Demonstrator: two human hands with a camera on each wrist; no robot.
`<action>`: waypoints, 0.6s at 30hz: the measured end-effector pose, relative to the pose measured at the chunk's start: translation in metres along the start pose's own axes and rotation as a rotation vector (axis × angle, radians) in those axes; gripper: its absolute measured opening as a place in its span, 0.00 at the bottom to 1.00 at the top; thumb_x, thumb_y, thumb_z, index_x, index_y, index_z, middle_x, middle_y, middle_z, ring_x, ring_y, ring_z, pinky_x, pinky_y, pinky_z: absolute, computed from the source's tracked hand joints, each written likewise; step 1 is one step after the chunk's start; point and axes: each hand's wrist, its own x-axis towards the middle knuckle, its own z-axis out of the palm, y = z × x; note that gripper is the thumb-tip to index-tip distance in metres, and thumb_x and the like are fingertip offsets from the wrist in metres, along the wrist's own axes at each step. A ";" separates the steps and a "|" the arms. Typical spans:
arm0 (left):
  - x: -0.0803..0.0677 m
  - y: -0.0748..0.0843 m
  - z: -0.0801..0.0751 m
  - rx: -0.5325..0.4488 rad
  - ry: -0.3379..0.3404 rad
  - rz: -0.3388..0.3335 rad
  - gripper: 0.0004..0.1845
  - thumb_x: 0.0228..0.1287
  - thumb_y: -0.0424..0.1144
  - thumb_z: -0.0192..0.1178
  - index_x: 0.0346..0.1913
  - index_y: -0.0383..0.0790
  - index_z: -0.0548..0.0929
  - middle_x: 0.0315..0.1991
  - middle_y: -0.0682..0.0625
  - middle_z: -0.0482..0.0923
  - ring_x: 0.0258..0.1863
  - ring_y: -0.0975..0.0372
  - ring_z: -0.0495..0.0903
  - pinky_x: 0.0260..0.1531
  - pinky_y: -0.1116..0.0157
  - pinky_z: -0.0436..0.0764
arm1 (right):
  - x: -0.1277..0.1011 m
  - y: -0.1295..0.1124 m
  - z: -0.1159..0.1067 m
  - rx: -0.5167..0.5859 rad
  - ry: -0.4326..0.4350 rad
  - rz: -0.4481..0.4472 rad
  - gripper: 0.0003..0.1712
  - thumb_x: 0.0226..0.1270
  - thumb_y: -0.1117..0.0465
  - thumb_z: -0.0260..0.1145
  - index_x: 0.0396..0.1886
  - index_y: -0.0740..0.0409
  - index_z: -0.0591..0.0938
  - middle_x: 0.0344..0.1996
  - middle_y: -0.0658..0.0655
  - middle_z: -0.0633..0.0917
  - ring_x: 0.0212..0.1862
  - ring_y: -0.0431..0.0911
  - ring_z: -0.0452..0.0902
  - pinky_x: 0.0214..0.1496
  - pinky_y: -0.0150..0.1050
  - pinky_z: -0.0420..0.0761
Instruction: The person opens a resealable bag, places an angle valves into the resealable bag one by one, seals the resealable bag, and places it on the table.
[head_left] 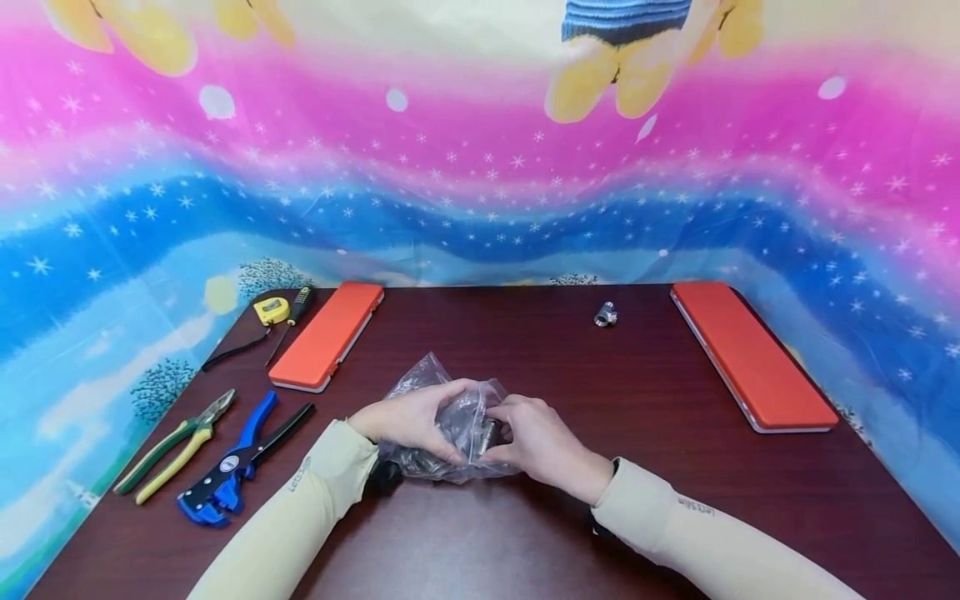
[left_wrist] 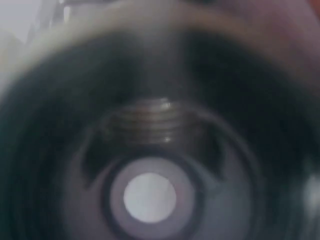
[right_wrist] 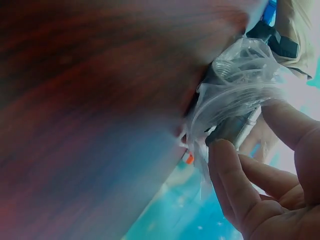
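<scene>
While hands (head_left: pixel 480 429) grip bag (head_left: pixel 431 379), pliers (head_left: pixel 176 446) leftward

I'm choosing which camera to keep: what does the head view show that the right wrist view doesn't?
Only the head view shows the left hand, both orange cases, the pliers, the blue tool and a loose metal fitting. Only the right wrist view shows the fingertips pressing a metal part through the plastic. Both show the right hand, clear bag and dark table.

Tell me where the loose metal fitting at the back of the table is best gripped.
Pinch the metal fitting across its short barrel, coming from above: it lies alone on the table with open space all round, far from both hands.
</scene>
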 end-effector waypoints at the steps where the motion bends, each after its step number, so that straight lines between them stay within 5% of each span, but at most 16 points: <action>1: 0.000 -0.001 0.000 -0.004 0.001 0.002 0.51 0.43 0.49 0.81 0.72 0.54 0.64 0.65 0.61 0.69 0.61 0.66 0.69 0.61 0.61 0.69 | -0.001 0.000 -0.002 0.009 0.003 0.005 0.33 0.45 0.53 0.84 0.49 0.66 0.86 0.39 0.56 0.85 0.37 0.44 0.81 0.39 0.38 0.80; 10: -0.001 -0.003 -0.002 -0.031 -0.006 -0.009 0.50 0.44 0.49 0.80 0.72 0.58 0.64 0.62 0.61 0.70 0.53 0.64 0.74 0.52 0.62 0.75 | -0.006 0.029 -0.040 -0.024 0.060 0.057 0.24 0.52 0.57 0.80 0.47 0.65 0.87 0.37 0.58 0.87 0.33 0.45 0.82 0.37 0.38 0.81; 18: -0.002 -0.003 0.000 -0.011 -0.002 -0.043 0.51 0.44 0.49 0.81 0.72 0.58 0.63 0.64 0.61 0.69 0.55 0.65 0.72 0.53 0.62 0.75 | 0.024 0.158 -0.091 -0.071 -0.020 0.393 0.30 0.64 0.60 0.72 0.63 0.68 0.76 0.53 0.69 0.81 0.52 0.60 0.79 0.55 0.56 0.76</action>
